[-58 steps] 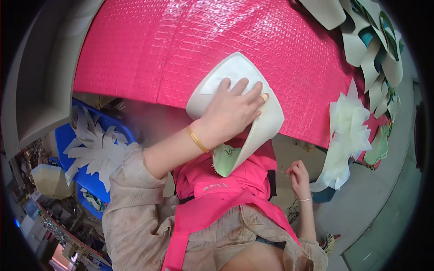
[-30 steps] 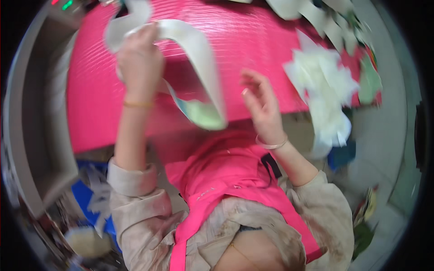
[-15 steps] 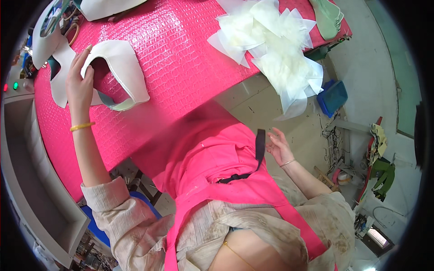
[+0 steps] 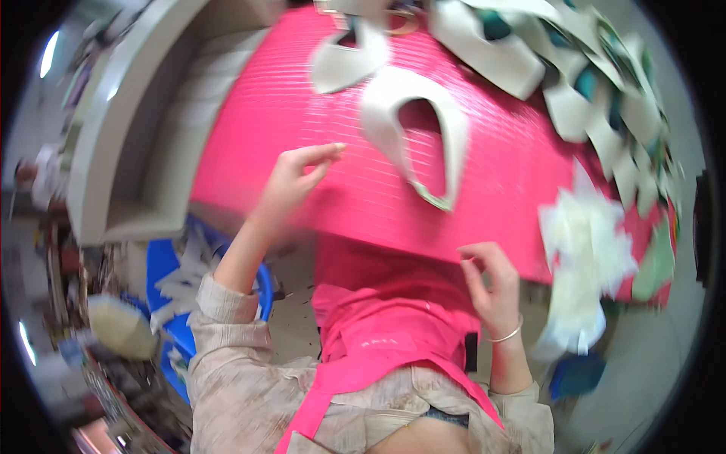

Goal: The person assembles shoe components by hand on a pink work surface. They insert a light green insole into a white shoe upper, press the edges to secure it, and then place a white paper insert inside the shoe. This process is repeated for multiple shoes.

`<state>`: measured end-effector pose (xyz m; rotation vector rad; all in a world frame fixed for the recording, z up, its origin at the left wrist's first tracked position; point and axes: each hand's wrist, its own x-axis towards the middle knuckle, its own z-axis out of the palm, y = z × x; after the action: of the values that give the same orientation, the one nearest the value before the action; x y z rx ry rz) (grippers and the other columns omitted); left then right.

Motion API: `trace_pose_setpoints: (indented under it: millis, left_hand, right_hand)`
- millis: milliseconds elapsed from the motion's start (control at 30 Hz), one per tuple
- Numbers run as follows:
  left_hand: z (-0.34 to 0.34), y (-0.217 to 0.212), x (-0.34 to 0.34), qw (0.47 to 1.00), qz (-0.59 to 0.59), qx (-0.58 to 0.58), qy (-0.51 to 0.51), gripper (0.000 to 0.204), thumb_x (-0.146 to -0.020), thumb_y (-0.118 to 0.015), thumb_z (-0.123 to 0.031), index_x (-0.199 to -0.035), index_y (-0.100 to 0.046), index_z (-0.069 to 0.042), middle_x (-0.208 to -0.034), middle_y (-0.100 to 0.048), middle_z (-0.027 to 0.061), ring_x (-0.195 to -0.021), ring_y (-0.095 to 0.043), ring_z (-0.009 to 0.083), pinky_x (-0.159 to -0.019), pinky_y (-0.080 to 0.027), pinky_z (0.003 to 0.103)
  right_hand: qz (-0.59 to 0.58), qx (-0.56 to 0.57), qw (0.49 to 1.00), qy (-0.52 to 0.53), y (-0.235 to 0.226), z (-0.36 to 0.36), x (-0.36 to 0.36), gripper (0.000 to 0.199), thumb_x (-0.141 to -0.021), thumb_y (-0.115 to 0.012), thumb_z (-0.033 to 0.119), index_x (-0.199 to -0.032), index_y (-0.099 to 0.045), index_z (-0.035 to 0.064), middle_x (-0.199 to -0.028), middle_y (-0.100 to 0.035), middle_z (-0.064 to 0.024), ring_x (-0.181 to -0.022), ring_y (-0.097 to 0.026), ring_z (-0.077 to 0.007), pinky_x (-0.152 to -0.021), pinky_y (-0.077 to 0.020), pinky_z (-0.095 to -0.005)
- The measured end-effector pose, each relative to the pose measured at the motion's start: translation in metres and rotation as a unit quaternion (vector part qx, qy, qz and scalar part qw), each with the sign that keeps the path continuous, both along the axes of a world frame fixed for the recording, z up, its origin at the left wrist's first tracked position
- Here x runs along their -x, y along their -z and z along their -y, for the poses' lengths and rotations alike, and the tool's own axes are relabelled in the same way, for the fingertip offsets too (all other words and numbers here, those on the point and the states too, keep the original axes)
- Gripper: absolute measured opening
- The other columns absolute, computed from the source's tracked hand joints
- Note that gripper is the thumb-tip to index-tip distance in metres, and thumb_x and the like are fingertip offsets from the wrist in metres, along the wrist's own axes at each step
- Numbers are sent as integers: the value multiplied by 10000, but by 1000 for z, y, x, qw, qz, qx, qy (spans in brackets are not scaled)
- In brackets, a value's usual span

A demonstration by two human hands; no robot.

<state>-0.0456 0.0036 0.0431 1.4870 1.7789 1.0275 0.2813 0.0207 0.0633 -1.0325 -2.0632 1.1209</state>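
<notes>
Head view shows, nearest, a pink apron (image 4: 393, 333) and beige sleeves, with the right hand (image 4: 491, 284) raised at the near edge of the pink table (image 4: 302, 121), fingers loosely curled and holding nothing. Farther out, the left hand (image 4: 291, 181) hovers over the table, thumb and forefinger narrowly pinched and empty. Beyond it, just apart from both hands, the cream horseshoe-shaped cut piece (image 4: 420, 129) lies flat, with a heap of similar pieces (image 4: 575, 83) at the far right.

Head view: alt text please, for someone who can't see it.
Both bare hands hover empty over a pink textured table: left hand beside a cream horseshoe-shaped cut piece lying flat, right hand at the near edge. More cut pieces are piled at far right.
</notes>
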Motion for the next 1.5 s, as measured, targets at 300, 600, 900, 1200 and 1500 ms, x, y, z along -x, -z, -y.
trace_pose_setpoints:
  millis: [300,600,900,1200,1500]
  left_hand:
    - [-8,31,220,870,-359,20,-337,289,-777,-612,-226,-1026,-637,-82,-1037,-618,133,-929,-603,287,-801,-478,384]
    - [-10,70,282,838,-421,-76,-339,323,-756,-652,-310,-988,-648,-85,-1103,-595,103,-992,-570,286,-814,-462,368]
    - [-19,42,272,779,-389,-106,-480,171,-844,-544,-214,-856,-645,-76,-756,-622,165,-707,-601,351,-605,-471,433]
    - [7,-53,227,792,-383,-221,-422,180,-841,-564,-222,-840,-657,-68,-728,-623,164,-677,-605,346,-598,-473,399]
    - [47,-225,129,988,-86,-38,-126,270,-884,-536,-266,-902,-647,-21,-780,-625,15,-682,-597,71,-609,-484,191]
  right_hand:
    - [29,58,997,53,62,-38,22,432,-784,-498,-77,-1199,-427,24,-1197,-388,-133,-1023,-522,-225,-881,-440,-307]
    - [21,-1,996,83,82,-55,24,186,-805,-486,-46,-980,-545,-26,-992,-507,-108,-849,-528,-170,-711,-430,-248]
    - [26,-24,997,68,35,-70,33,172,-796,-458,-102,-910,-568,-32,-922,-536,-124,-734,-546,-161,-618,-438,-245]
    - [24,-59,975,-215,-72,-72,117,201,-762,-511,-109,-912,-596,-4,-854,-582,-129,-679,-579,-205,-587,-448,-276]
    - [-194,40,886,-419,-74,-71,280,829,-683,-761,232,-1331,-291,15,-1272,-440,-170,-1169,-443,-243,-965,-386,-342]
